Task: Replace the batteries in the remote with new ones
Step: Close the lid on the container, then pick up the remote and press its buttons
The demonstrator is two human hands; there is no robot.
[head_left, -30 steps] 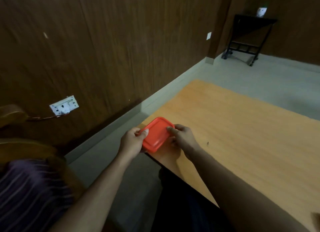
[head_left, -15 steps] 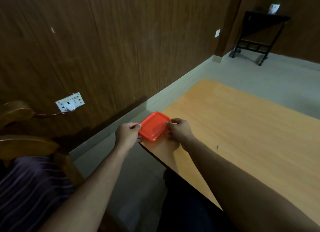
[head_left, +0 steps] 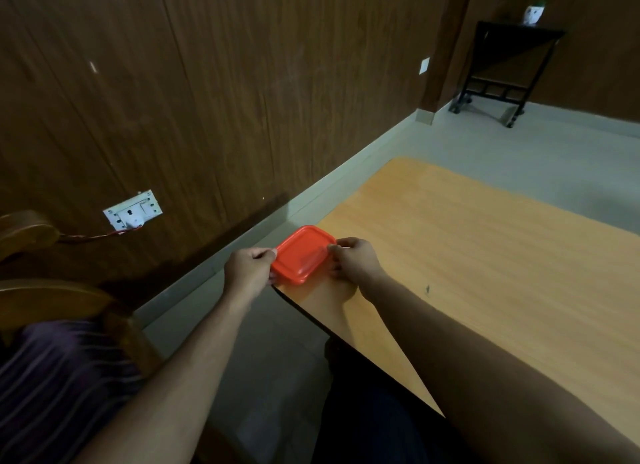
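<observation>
At the near corner of the wooden worktop [head_left: 485, 273] sits a small box with a red lid [head_left: 302, 254]. It is the only thing on the worktop. The box lies flat, right by the worktop's edge, and part of it sticks out a little over the corner.

Both hands are on the box. The left hand [head_left: 247, 273] holds the left side of the red lid, with the thumb on top and the fingers curled under the side. The right hand [head_left: 353, 261] holds the right side, with its fingertips [head_left: 335, 249] pressed on the lid's edge. Both hands are closed on the box, one at each end. The lid is on. What is inside the box is hidden. No remote and no batteries show anywhere.

Both arms are bare and reach out from the bottom of the head view. A striped sleeve [head_left: 52, 387] shows low on the left, with a wooden chair [head_left: 45, 301] behind it.

Past the worktop is a grey floor [head_left: 519, 145] and a dark wood wall [head_left: 207, 100]. A white wall socket [head_left: 133, 214] is low on the wall, with a red wire [head_left: 93, 237] plugged into it. Far off in the corner stands a black cart [head_left: 502, 69] on wheels, with a small white thing on top that is too blurry to tell.
</observation>
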